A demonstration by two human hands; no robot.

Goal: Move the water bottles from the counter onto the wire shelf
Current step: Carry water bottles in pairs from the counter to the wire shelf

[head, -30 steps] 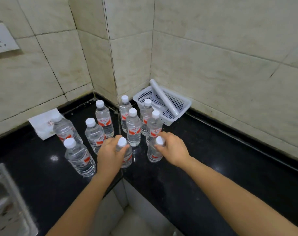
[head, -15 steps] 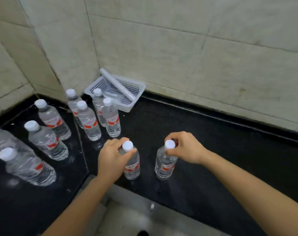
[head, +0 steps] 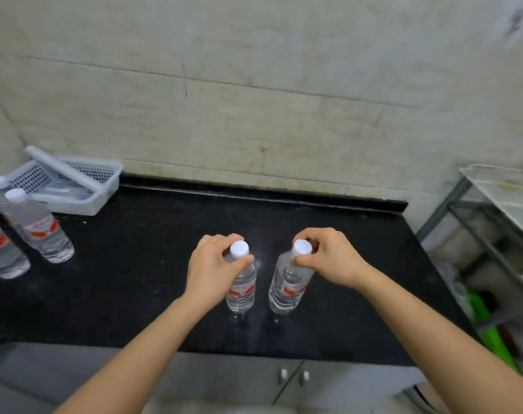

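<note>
My left hand (head: 212, 268) grips the neck of a clear water bottle (head: 241, 289) with a white cap and red label, held just above the black counter (head: 152, 264). My right hand (head: 329, 258) grips the neck of a second such bottle (head: 287, 286), tilted slightly, beside the first. More bottles (head: 39, 227) stand at the counter's far left, partly cut off by the frame edge. A metal shelf rack (head: 493, 210) stands to the right of the counter; only its top left part shows.
A white perforated plastic basket (head: 75, 186) sits against the tiled wall at the back left. Grey cabinet doors (head: 293, 380) lie below the counter's front edge. Green objects (head: 490, 330) lie low beside the rack.
Both hands carried their bottles rightward, away from the group of bottles. The view swung right, so the group slid to the left edge and the rack came into sight.
</note>
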